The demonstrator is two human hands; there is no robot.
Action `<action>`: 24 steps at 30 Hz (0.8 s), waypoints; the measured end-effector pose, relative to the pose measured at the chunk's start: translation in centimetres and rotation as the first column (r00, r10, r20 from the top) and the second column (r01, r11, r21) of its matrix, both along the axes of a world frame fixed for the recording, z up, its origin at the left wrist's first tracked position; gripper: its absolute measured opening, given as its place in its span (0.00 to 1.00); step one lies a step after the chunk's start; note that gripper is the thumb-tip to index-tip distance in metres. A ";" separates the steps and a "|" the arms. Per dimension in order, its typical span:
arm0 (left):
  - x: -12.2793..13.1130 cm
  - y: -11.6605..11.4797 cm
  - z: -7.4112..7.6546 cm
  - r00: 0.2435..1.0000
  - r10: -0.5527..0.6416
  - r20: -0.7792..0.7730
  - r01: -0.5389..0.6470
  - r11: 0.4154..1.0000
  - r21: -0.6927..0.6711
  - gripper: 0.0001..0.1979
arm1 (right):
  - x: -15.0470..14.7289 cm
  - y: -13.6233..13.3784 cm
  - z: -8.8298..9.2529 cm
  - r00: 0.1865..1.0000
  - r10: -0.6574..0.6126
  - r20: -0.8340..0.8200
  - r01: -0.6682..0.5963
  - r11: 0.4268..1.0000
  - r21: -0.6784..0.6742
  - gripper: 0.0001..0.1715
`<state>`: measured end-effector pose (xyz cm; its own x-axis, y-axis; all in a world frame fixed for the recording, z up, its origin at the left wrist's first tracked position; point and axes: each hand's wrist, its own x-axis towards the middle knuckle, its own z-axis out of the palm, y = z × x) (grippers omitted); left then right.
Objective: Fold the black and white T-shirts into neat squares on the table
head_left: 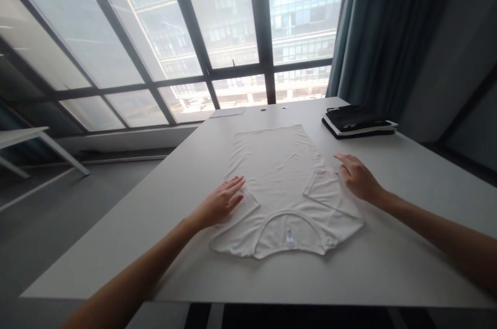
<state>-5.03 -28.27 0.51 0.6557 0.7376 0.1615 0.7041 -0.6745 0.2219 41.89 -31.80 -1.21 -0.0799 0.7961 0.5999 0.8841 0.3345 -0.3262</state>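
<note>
A white T-shirt lies flat on the white table, its neckline toward me and its hem toward the window. Both sleeves are folded in over the body. My left hand rests flat, fingers stretched out, on the shirt's left edge at the folded sleeve. My right hand lies flat with fingers extended on the right folded sleeve. Neither hand grips anything.
A stack of folded dark and white garments sits at the table's far right corner. A flat sheet lies at the far edge by the window. A teal curtain hangs at the right, and another white table stands at left.
</note>
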 end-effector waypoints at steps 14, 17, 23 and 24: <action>2.4 1.4 -1.9 0.994 0.039 -0.106 -0.039 0.999 0.000 0.33 | -2.4 -1.6 -2.4 0.979 0.103 0.173 -0.021 0.907 -0.420 0.37; 2.3 1.4 -1.1 0.999 0.022 -0.033 -0.021 1.000 0.015 0.32 | -2.0 -2.2 -1.2 0.980 0.168 0.109 -0.120 0.928 -0.351 0.33; 0.9 -0.2 2.6 0.972 -0.072 0.223 0.053 0.994 0.092 0.23 | -2.0 -3.9 1.7 0.937 0.346 0.053 -0.329 0.921 -0.209 0.27; 0.5 -0.8 3.5 0.963 -0.116 0.242 0.102 0.992 0.070 0.20 | -2.1 -4.4 2.1 0.920 0.388 0.058 -0.371 0.908 -0.193 0.25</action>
<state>-4.53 -29.08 3.96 0.6667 0.6491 0.3665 0.5545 -0.7604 0.3381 39.83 -36.16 0.84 -0.4458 0.7854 0.4295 0.7306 0.5965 -0.3324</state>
